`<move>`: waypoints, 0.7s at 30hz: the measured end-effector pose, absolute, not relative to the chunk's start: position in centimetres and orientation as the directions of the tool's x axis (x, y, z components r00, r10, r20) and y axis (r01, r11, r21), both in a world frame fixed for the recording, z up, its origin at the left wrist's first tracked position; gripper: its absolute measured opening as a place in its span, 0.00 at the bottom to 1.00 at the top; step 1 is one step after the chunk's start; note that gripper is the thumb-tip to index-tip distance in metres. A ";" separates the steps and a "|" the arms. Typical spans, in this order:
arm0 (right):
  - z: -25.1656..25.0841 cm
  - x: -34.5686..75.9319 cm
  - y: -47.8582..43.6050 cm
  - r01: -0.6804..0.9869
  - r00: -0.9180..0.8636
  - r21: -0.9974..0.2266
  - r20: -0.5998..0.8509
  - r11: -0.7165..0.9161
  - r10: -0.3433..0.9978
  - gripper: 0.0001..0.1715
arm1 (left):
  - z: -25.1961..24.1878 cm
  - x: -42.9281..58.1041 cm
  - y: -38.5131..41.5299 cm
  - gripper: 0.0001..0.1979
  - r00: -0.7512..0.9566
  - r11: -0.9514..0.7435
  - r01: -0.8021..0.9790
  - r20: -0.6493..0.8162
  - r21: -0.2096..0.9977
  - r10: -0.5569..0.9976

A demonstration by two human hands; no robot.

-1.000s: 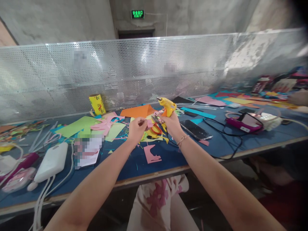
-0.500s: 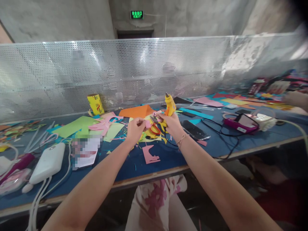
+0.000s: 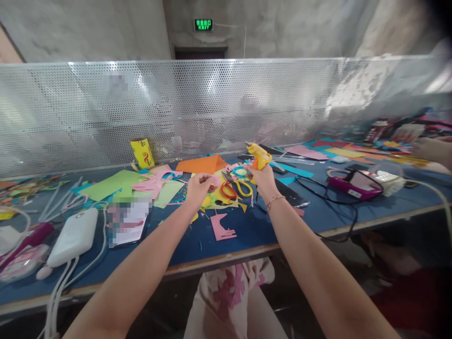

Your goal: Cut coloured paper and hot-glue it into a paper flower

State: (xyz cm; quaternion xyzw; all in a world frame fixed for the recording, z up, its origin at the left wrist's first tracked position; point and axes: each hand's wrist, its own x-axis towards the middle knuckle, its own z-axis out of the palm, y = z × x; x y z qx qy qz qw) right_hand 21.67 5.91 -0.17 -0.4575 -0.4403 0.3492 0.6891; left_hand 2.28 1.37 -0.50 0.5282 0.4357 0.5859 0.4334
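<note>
Pinched in the fingers of my left hand (image 3: 198, 187) is a small piece of pink paper (image 3: 214, 181). My right hand (image 3: 263, 180) is closed around a yellow glue gun (image 3: 259, 155), its nozzle tilted up and to the left. Between the hands lie scissors (image 3: 233, 189) with red and yellow handles, on top of yellow paper scraps (image 3: 215, 200). A notched pink paper cutout (image 3: 222, 226) rests on the blue table nearer to me. Behind the scissors is a small ring of pink and blue bits (image 3: 240, 168).
A perforated metal screen (image 3: 158, 108) stands along the table's back. To the left are green paper (image 3: 113, 185), a phone (image 3: 129, 221) and a white power bank (image 3: 73, 237) with cables. A purple device (image 3: 356, 183) and black cord (image 3: 323, 200) lie right. Another person's hand (image 3: 432, 150) is at far right.
My right hand has moved right with the glue gun, whose nozzle now leans further left. The scissors and the ring behind them show more fully. My left hand stays nearly in place.
</note>
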 end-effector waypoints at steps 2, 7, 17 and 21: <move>-0.1 21.0 5.3 0.010 0.279 -0.942 0.324 0.335 0.904 0.20 | -0.5 2.1 1.4 0.08 -0.076 -0.236 -0.057 0.232 0.970 0.970; 0.0 19.5 4.1 -0.040 0.030 -0.967 0.252 0.253 0.967 0.24 | -0.1 2.0 1.4 0.05 -0.090 -0.127 -0.271 0.106 0.954 0.990; -1.1 16.7 3.5 -0.101 0.002 -0.917 0.389 0.387 0.921 0.25 | -0.5 3.1 1.1 0.03 -0.013 -0.168 -0.121 0.167 0.978 0.986; -0.9 16.4 3.2 0.029 -0.009 -0.919 0.392 0.392 0.920 0.26 | -0.8 3.2 1.0 0.05 0.005 -0.228 -0.073 0.229 0.971 0.973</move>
